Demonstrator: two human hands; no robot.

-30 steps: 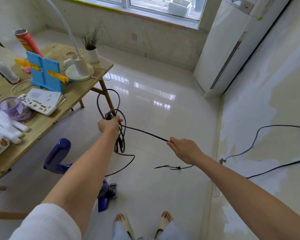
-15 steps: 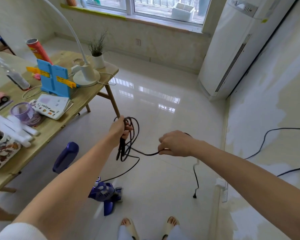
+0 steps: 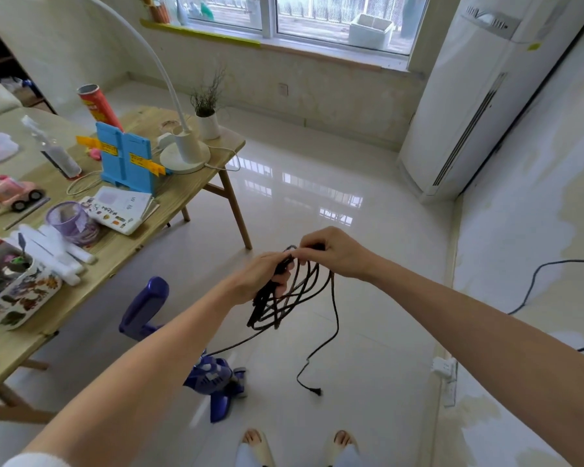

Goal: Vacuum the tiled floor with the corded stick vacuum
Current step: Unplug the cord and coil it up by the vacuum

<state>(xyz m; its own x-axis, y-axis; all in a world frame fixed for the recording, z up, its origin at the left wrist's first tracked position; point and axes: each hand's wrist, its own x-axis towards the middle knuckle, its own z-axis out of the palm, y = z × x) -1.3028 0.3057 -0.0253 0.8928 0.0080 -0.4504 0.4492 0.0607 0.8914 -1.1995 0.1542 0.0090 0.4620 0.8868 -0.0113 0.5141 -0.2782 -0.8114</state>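
Where glossy pale tiles [image 3: 317, 203] reflect the window [image 3: 317, 15], both hands meet: the left hand [image 3: 263, 276] grips the coiled cord [image 3: 285, 298], the right hand [image 3: 334, 252] pinches its top. The vacuum [image 3: 213, 379] stands beside the table [image 3: 179, 193].

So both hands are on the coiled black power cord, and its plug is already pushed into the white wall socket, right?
Not quite. In the head view both the left hand and right hand do hold the coiled black power cord, but its plug dangles loose over the floor, apart from the white wall socket.
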